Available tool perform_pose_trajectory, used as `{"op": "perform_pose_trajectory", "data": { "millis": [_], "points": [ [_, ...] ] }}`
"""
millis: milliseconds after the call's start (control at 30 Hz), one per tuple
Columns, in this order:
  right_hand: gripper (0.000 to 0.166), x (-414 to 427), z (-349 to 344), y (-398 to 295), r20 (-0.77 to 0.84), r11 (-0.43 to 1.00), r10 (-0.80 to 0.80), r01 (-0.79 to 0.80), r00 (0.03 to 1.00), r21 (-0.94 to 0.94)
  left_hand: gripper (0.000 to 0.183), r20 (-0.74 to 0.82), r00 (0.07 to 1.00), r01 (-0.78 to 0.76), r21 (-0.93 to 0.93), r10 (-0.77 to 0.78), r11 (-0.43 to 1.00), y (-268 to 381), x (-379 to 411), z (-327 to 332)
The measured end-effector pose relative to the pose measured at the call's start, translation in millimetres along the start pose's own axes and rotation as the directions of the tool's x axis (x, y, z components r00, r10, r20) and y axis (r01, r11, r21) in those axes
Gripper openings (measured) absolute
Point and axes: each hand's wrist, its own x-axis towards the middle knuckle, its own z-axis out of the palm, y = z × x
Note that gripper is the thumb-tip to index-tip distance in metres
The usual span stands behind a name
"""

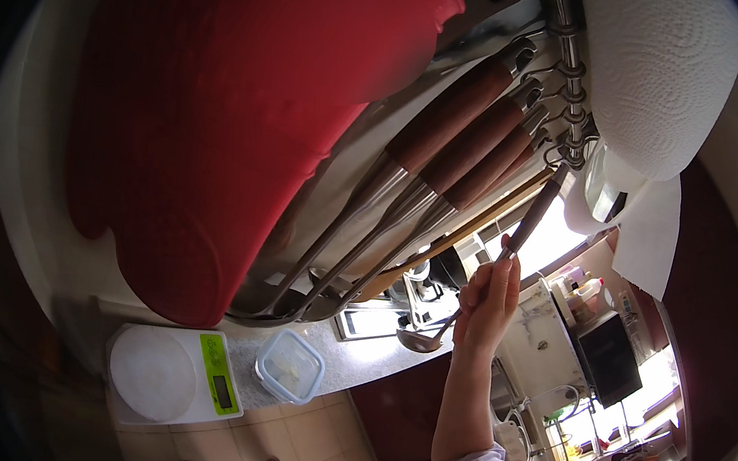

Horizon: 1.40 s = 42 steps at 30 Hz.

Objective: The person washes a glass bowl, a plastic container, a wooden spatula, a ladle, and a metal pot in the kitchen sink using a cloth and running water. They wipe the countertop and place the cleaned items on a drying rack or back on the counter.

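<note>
My right hand point(490, 300) grips a ladle by the lower part of its brown handle point(536, 208). The ladle's metal bowl point(420, 341) hangs below my fingers, and its upper end meets the hooks of a metal rail point(571, 56). I cannot tell whether it still hangs on a hook. Left of my hand, several kitchen utensils with brown handles point(450, 128) and steel shafts hang from that rail. Among them is a wooden utensil point(470, 231). My left hand is out of view.
A large red oven mitt point(218, 127) hangs close at the left. Above right is a paper towel roll point(661, 79). On the counter point(355, 357) stand a kitchen scale point(155, 373), a lidded container point(291, 365) and a stove point(366, 321). A sink point(504, 386) lies beyond my arm.
</note>
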Motion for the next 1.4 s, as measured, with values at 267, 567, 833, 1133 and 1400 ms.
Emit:
{"op": "perform_pose_trajectory", "data": {
  "millis": [267,567,833,1133,1400],
  "points": [
    [0.031,5,2,3,-0.008,1.000,0.031,-0.031,0.999,0.002,0.032,0.019,1.000,-0.025,0.083,0.024,0.996,52,-7,-12],
    [0.027,9,8,9,0.017,0.999,0.051,-0.051,0.999,-0.002,0.028,0.047,0.997,0.053,0.060,-0.056,0.997,17,4,-10],
    [0.029,7,15,30,0.054,0.980,0.196,-0.198,0.979,0.033,0.025,-0.101,0.976,-0.165,0.238,0.193,0.957,12,2,-15],
    [0.036,-102,-149,25,0.446,0.868,0.145,0.103,0.883,-0.485,0.015,0.384,0.923,0.010,0.021,-0.017,1.000,56,52,67],
    [0.031,-238,-480,-12,-0.062,0.480,0.692,-0.523,0.719,-0.704,0.011,0.668,0.744,-0.227,0.282,-0.021,0.932,251,-72,239]
  ]
}}
